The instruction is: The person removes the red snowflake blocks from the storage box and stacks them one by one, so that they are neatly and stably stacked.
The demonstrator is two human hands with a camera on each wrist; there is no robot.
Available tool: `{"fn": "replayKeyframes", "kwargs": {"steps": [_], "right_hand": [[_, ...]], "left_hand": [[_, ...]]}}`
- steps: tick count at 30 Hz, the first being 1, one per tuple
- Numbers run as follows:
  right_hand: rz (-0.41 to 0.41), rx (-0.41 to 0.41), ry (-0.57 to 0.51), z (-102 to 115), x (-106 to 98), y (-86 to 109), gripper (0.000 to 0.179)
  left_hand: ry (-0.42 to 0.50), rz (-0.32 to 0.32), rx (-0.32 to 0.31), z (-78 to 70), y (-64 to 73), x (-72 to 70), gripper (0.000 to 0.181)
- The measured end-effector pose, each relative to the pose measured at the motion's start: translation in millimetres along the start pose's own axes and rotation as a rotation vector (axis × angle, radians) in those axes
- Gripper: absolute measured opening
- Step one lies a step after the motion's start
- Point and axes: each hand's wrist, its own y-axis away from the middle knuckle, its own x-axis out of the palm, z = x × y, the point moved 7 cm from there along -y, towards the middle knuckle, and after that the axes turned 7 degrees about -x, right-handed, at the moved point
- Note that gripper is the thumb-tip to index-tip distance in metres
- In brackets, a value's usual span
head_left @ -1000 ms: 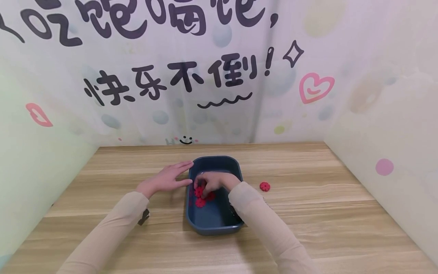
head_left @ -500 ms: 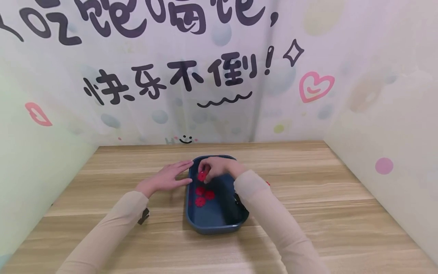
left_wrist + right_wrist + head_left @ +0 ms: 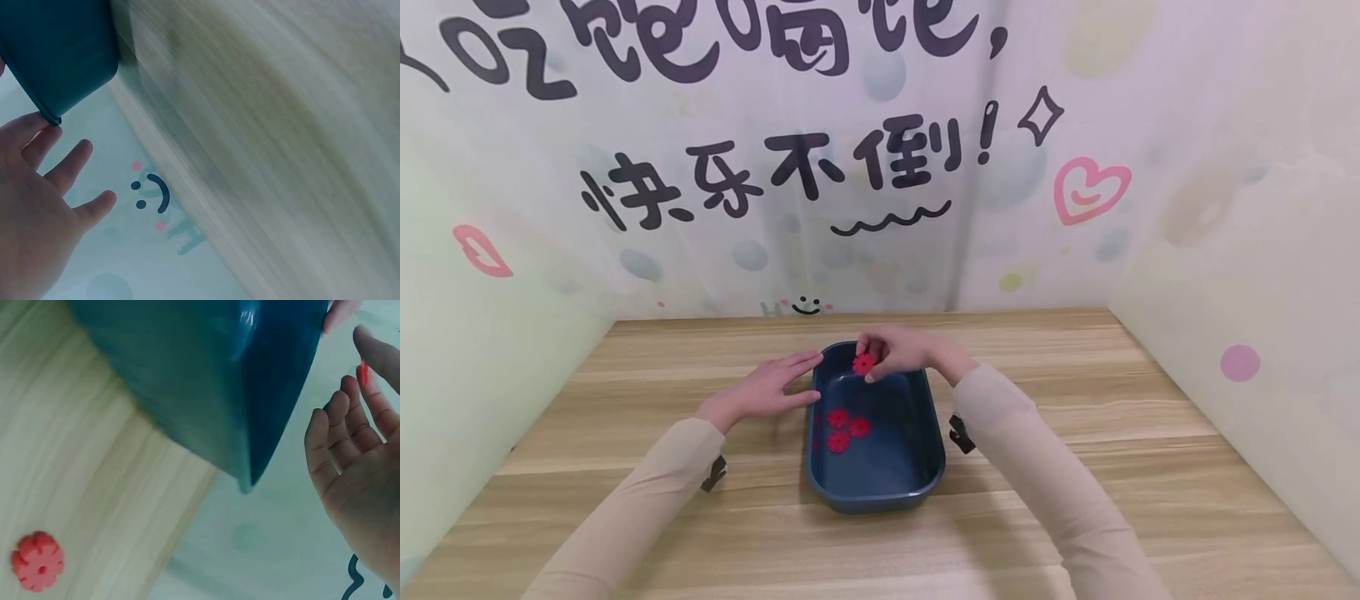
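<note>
A dark blue rectangular bin [image 3: 877, 503] stands on the wooden table. Three red flower-shaped discs [image 3: 838, 441] lie on its floor, toward the left side. My right hand [image 3: 904, 348] pinches another red flower-shaped disc [image 3: 862, 364] between thumb and index finger, over the bin's far part. In the right wrist view that held disc [image 3: 364, 373] shows edge-on, the other fingers loosely bent. My left hand [image 3: 767, 390] rests its straight, spread fingertips on the bin's left rim; the left wrist view shows fingers at the rim corner [image 3: 55, 119].
One more red flower-shaped disc [image 3: 38, 561] lies on the table to the right of the bin, hidden behind my right arm in the head view. A printed back wall [image 3: 1037, 258] rises at the table's far edge, with side walls left and right.
My right hand has lifted a red flower-shaped disc from the group in the bin and moved it up, away and slightly right. My left hand has stayed on the rim.
</note>
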Motion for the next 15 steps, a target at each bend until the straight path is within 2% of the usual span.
{"fn": "replayKeyframes", "kwargs": {"steps": [6, 15], "right_hand": [[-0.055, -0.066, 0.046, -7.1, -2.5, 15.7, 0.03], [-0.134, -0.072, 0.048, -22.2, -10.4, 42.3, 0.032]], "left_hand": [[-0.011, 0.004, 0.0, -0.1, 1.1, 0.1, 0.064], [-0.018, 0.005, -0.002, -0.2, 1.2, -0.5, 0.065]]}}
